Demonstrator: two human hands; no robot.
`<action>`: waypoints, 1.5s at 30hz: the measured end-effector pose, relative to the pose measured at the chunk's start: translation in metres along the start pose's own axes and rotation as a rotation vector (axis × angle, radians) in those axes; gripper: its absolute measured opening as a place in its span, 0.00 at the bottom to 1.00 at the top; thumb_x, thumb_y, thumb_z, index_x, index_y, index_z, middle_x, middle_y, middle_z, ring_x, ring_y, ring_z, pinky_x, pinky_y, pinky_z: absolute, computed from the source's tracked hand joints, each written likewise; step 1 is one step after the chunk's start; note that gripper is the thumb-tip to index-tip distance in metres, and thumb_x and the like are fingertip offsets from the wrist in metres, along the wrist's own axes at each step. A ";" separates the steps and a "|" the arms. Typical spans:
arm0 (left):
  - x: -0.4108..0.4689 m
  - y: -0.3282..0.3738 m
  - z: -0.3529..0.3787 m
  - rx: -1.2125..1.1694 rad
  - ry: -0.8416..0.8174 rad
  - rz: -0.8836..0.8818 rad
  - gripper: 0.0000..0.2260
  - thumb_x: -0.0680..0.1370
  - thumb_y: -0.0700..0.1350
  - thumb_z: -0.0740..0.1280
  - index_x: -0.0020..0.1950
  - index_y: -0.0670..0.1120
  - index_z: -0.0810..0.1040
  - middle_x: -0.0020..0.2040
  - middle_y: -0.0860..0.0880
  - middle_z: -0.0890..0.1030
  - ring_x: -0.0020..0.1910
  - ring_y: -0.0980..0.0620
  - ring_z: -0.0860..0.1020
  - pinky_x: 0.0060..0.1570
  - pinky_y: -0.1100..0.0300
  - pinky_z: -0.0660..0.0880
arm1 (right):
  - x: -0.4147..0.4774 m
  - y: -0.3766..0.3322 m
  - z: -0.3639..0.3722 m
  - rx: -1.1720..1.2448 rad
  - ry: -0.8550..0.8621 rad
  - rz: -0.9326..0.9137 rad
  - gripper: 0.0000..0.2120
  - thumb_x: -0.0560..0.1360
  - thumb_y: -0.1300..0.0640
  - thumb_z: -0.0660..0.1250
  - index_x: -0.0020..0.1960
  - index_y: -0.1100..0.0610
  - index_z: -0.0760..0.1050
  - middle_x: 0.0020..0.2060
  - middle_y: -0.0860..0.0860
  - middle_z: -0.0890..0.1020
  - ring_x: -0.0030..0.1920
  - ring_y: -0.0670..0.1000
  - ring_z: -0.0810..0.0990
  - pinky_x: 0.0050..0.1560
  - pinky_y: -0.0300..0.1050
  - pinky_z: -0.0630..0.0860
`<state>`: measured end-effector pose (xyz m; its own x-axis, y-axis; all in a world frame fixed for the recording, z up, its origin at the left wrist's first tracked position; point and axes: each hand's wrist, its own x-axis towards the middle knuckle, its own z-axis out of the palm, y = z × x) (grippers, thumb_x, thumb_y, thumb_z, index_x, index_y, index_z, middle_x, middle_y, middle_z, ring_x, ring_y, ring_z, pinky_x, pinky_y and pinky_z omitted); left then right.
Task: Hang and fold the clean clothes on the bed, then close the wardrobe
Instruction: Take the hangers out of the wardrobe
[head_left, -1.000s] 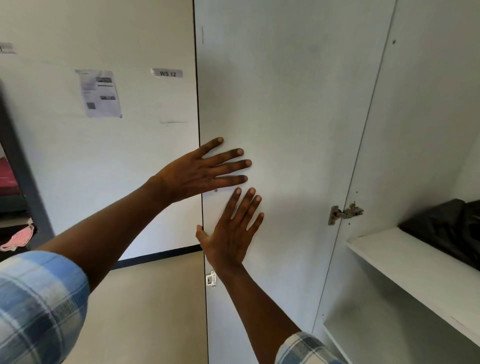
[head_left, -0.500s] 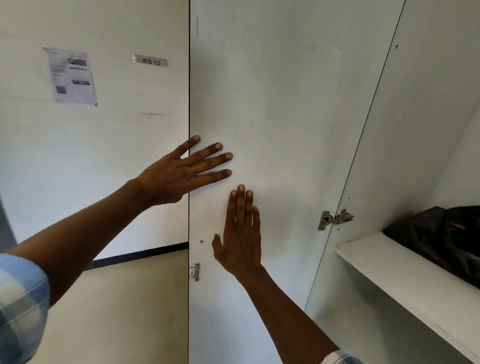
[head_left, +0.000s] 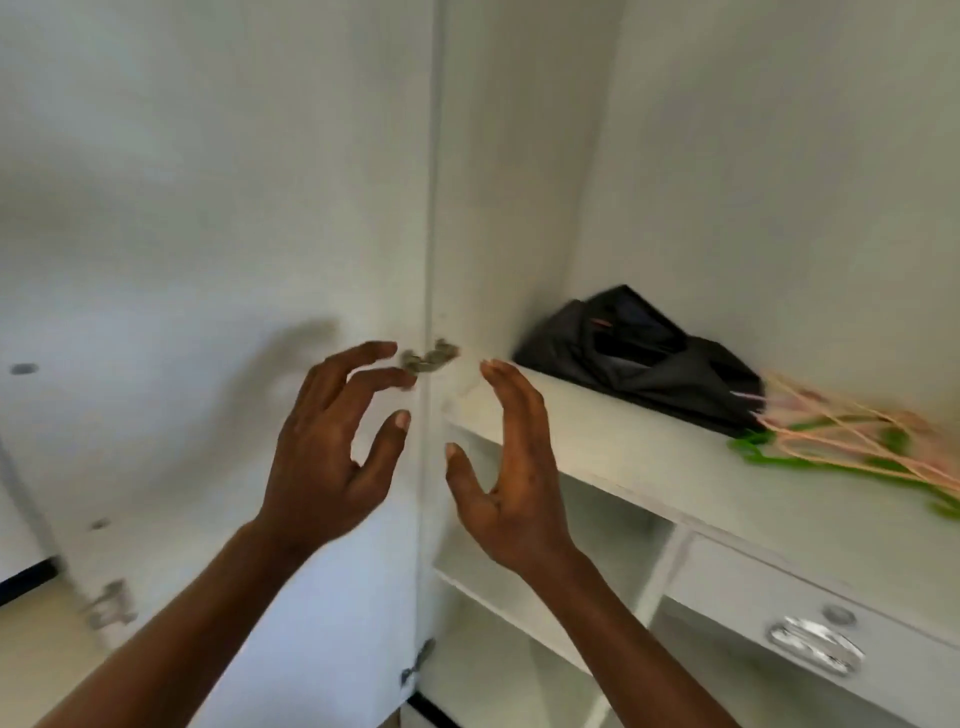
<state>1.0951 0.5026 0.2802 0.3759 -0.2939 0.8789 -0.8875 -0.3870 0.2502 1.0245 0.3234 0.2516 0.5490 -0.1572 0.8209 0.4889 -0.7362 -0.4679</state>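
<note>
The white wardrobe stands open in front of me, its left door (head_left: 218, 270) swung out to the left on a metal hinge (head_left: 431, 358). My left hand (head_left: 332, 447) hovers in front of the door with fingers loosely spread and holds nothing. My right hand (head_left: 511, 467) is raised beside it, fingers straight and relaxed, in front of the shelf's left end, also holding nothing. On the white shelf (head_left: 649, 462) lies a folded black garment (head_left: 644, 364), and right of it several pink and green hangers (head_left: 852, 441). The picture is motion-blurred.
Under the shelf sits a white drawer (head_left: 737, 597) with a chrome handle (head_left: 813, 647). A lower shelf (head_left: 498, 597) shows left of the drawer. A latch (head_left: 109, 605) sits on the door's outer edge, with beige floor (head_left: 36, 644) at lower left.
Both hands have come off the door's inner face, where they lay flat, and now hang free in front of it. My view has swung right, toward the shelf and hangers.
</note>
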 end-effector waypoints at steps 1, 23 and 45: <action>-0.001 0.009 0.022 -0.090 -0.029 -0.013 0.13 0.80 0.44 0.67 0.64 0.44 0.81 0.69 0.49 0.77 0.72 0.48 0.74 0.66 0.54 0.73 | -0.009 0.014 -0.025 -0.024 0.038 0.050 0.34 0.78 0.59 0.70 0.80 0.58 0.60 0.78 0.51 0.66 0.78 0.53 0.65 0.72 0.61 0.69; 0.101 0.199 0.471 -0.586 -0.717 0.091 0.12 0.78 0.51 0.67 0.60 0.54 0.80 0.56 0.58 0.82 0.55 0.57 0.79 0.55 0.51 0.78 | -0.009 0.326 -0.345 -0.749 0.444 1.112 0.16 0.78 0.54 0.67 0.61 0.62 0.78 0.53 0.62 0.85 0.58 0.64 0.81 0.56 0.53 0.76; 0.178 0.206 0.617 -0.681 -0.989 -0.482 0.03 0.80 0.45 0.72 0.50 0.46 0.83 0.41 0.46 0.85 0.34 0.51 0.84 0.39 0.56 0.80 | -0.012 0.352 -0.366 -0.958 0.520 0.875 0.21 0.75 0.52 0.70 0.66 0.49 0.71 0.60 0.49 0.74 0.61 0.55 0.74 0.54 0.52 0.74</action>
<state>1.1438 -0.1687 0.2378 0.4711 -0.8810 0.0441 -0.4546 -0.1996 0.8681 0.9418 -0.1744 0.1968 0.0169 -0.8618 0.5070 -0.6414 -0.3983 -0.6557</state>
